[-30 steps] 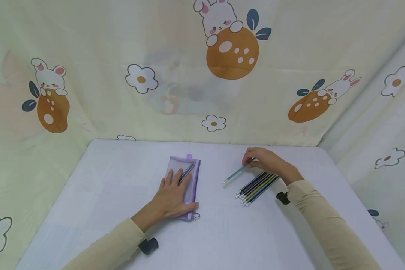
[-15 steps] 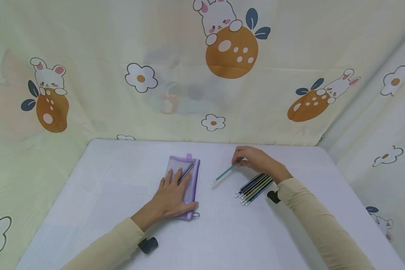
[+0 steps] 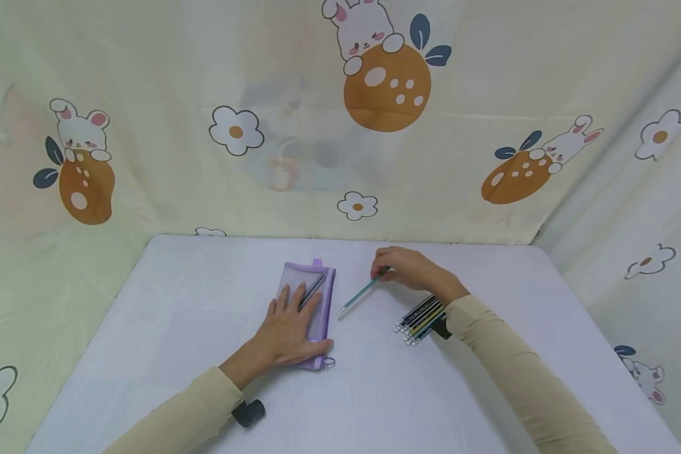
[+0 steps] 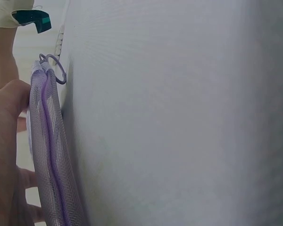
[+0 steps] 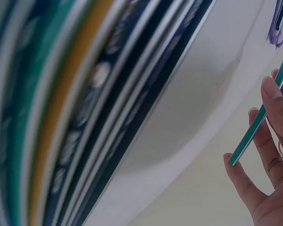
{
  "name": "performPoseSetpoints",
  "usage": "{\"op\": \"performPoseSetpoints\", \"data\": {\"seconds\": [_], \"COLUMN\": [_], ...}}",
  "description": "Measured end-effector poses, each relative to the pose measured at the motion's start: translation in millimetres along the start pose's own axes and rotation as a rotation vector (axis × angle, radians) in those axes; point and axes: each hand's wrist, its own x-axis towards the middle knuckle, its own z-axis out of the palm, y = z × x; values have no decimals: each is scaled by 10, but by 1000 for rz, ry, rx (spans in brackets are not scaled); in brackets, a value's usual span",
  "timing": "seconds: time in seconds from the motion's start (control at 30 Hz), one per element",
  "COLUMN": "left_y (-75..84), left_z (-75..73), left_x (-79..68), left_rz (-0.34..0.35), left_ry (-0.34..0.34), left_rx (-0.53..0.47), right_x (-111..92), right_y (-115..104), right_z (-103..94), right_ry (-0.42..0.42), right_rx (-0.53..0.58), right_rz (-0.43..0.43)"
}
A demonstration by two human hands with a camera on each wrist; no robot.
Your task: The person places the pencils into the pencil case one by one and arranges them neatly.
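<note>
My left hand [image 3: 286, 331] rests with spread fingers on a purple mesh pencil pouch [image 3: 303, 272]. Dark pencils [image 3: 313, 290] show at the pouch's upper part beside the fingers; I cannot tell whether they lie under the mesh. The pouch's zip [image 4: 49, 136] runs along its side in the left wrist view. Between thumb and fingers, my right hand [image 3: 404, 268] pinches a green pencil [image 3: 360, 294], held slanted above the table, its white-tipped end toward the pouch. In the right wrist view, the same pencil [image 5: 254, 128] crosses the fingers.
Several striped pencils [image 3: 417, 323] lie side by side under the right forearm, partly hidden by it. They fill the left of the right wrist view. A white table [image 3: 204, 277] carries everything, with a patterned curtain [image 3: 295, 75] behind it.
My right hand has moved left with the green pencil, away from the other pencils and closer to the pouch. The left hand stays in place on the pouch.
</note>
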Motion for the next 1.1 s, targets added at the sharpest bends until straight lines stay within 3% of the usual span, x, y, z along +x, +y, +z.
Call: {"op": "performPoseSetpoints", "data": {"seconds": [0.43,1.1], "left_y": [-8,1], "left_z": [-6,-12], "left_x": [2,-6], "left_rz": [8,12], "left_ry": [11,9], "left_rx": [7,15], "right_x": [239,470], "right_y": [-179,-509], "right_z": [92,155], "right_ry": [-43,-76], "right_rx": [-23,-6], "right_rz": [-2,-129]}}
